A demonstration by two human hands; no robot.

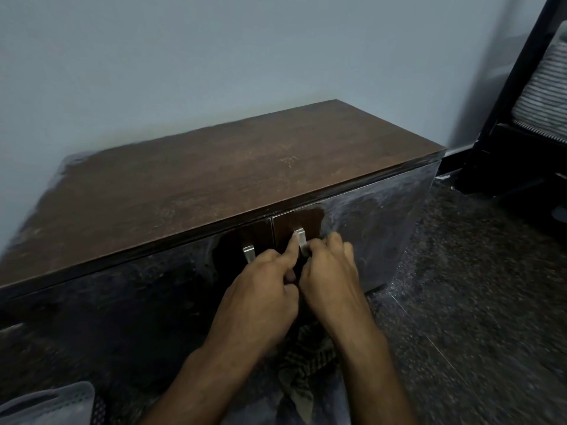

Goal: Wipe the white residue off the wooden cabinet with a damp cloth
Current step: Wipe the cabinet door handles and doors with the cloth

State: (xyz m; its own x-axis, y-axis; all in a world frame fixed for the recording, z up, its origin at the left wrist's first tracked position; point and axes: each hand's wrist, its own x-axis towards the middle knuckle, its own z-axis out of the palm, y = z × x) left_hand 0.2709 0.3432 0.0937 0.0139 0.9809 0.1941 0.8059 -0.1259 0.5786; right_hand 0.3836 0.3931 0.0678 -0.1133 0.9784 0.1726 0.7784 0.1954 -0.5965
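Note:
A low wooden cabinet (214, 179) stands against the wall, its brown top dusty and its two dark doors smeared with white residue (368, 216). Small patches around the two metal handles (249, 253) look wiped and dark. My left hand (260, 299) and my right hand (331, 271) are side by side in front of the right door's handle (300, 240). The left index finger points up against that handle. A patterned cloth (306, 363) hangs below both hands, and both hands appear to grip its upper part, which is hidden between them.
Dark speckled floor (460, 302) spreads to the right of the cabinet. A black chair with a mesh seat (527, 118) stands at the far right. A pale perforated basket (52, 403) sits at the bottom left corner. The wall is plain grey-blue.

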